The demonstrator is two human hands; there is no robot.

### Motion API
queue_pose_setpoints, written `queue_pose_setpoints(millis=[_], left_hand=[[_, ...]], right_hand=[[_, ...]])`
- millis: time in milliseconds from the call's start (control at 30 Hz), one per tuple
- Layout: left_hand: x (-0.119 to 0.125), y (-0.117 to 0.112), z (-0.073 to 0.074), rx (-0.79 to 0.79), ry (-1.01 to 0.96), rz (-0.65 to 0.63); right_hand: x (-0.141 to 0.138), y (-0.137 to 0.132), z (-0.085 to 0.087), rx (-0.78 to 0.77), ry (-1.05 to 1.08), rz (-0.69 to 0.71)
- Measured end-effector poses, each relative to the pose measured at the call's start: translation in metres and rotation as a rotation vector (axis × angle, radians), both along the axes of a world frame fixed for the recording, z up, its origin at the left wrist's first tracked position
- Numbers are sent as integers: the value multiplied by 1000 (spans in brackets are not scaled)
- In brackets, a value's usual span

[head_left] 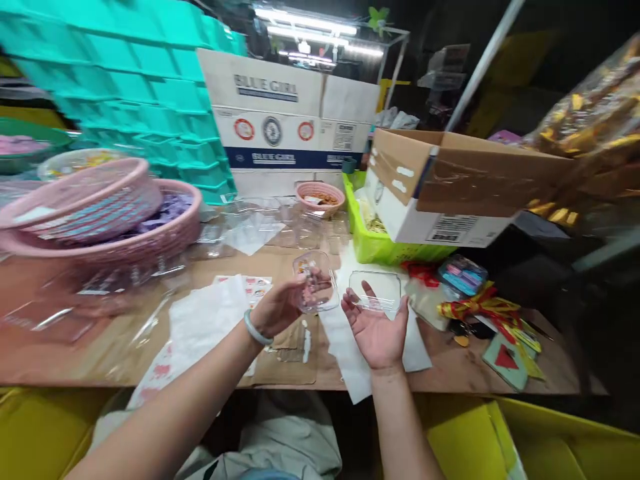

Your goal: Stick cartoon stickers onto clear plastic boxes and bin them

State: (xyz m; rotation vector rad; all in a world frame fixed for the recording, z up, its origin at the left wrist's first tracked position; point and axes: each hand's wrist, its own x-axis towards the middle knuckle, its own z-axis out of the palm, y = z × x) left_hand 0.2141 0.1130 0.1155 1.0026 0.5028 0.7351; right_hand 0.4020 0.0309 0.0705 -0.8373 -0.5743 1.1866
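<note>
My left hand [280, 308], with a pale bangle on the wrist, grips a small clear plastic container [315, 281] with coloured bits inside, held just above the cardboard-covered table [60, 353]. My right hand [375, 330] is palm up with its fingers under a clear plastic lid [376, 291], which rests on the fingertips. The two clear pieces are a little apart, side by side over white paper sheets [205, 317].
Two stacked pink baskets [100, 213] stand at the left, teal crates [125, 80] behind them. A small pink basket [320, 197], a green bin [380, 247], an open cardboard box [440, 187] and coloured ribbons [485, 310] lie to the right. Clear plastic pieces litter the table.
</note>
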Motion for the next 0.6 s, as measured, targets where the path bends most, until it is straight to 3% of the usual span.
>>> queue_pose_setpoints(millis=[67, 167, 267, 467, 600], left_hand=[[-39, -26, -1, -147, -178, 5], [-92, -61, -4, -217, -246, 147], [-149, -90, -9, -234, -283, 318], [-271, -165, -13, -159, -348, 612], [-356, -232, -5, 39, -133, 897]], right_hand=[[-37, 6, -5, 65, -177, -11], [-97, 7, -9, 190, -598, -9], [-158, 1, -8, 299, -840, 169], [-291, -19, -3, 535, -812, 565], [-387, -42, -12, 604, -826, 882]])
